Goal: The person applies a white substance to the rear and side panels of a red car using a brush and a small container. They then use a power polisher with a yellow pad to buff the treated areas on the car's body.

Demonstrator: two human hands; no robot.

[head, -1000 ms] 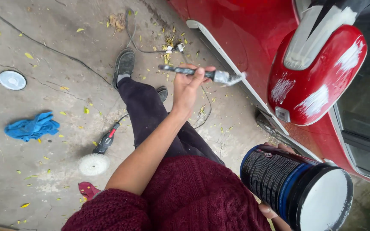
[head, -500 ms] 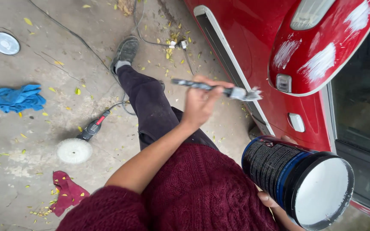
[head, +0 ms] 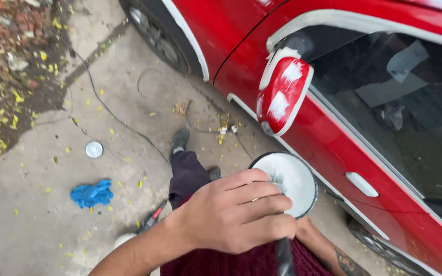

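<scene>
My left hand (head: 231,214) is closed around the dark handle of a brush (head: 284,258), whose tip reaches into the white paste inside a round dark-rimmed can (head: 295,181). My right hand (head: 307,231) holds that can from below and is mostly hidden under it; only the wrist and a tattooed forearm show. Just above the can is the red car's side mirror (head: 282,97), with white patches smeared on its red shell. The car door (head: 333,153) is right beside the can.
On the concrete lie a blue cloth (head: 92,194), a small round white lid (head: 93,149), a power polisher (head: 150,220) with a white pad, and a thin cable (head: 113,115). My dark-trousered leg and shoe (head: 180,140) stretch forward. A car wheel (head: 159,43) is at the top.
My left hand has brought the brush down from beside the car and into the can. The view has swung up, so the mirror, window and front wheel now show.
</scene>
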